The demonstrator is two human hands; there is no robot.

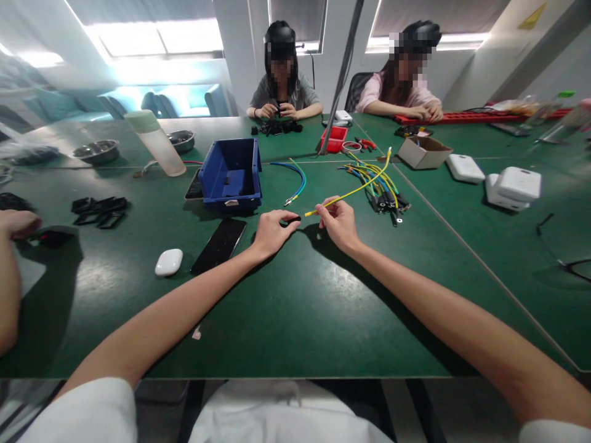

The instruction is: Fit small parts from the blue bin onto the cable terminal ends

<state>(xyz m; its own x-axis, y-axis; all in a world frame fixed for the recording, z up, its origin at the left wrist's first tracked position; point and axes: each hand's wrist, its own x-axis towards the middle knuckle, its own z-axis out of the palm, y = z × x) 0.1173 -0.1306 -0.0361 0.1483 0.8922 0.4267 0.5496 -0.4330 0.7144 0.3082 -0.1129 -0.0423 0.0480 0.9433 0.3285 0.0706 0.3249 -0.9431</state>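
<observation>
My left hand (pixel 272 234) pinches a small black piece (pixel 294 219) between thumb and fingertips; its exact shape is too small to tell. My right hand (pixel 340 224) grips a yellow wire (pixel 362 189) near one end. That end points left at the black piece, with a small gap between them, while the long part rises to the far right. Beyond my hands, a blue and green wire pair (pixel 303 179) lies curved on the table. To the right rests a bundle of yellow-green and blue wires (pixel 367 174) with black sleeves and metal lugs.
A blue bin (pixel 232 195), a phone (pixel 219 245) and a white case (pixel 168 263) lie left on the green table (pixel 295 320). Behind stand a bottle (pixel 159 147) and a red tray (pixel 335 139). Two people work opposite; another person's arm (pixel 9 277) reaches in at left.
</observation>
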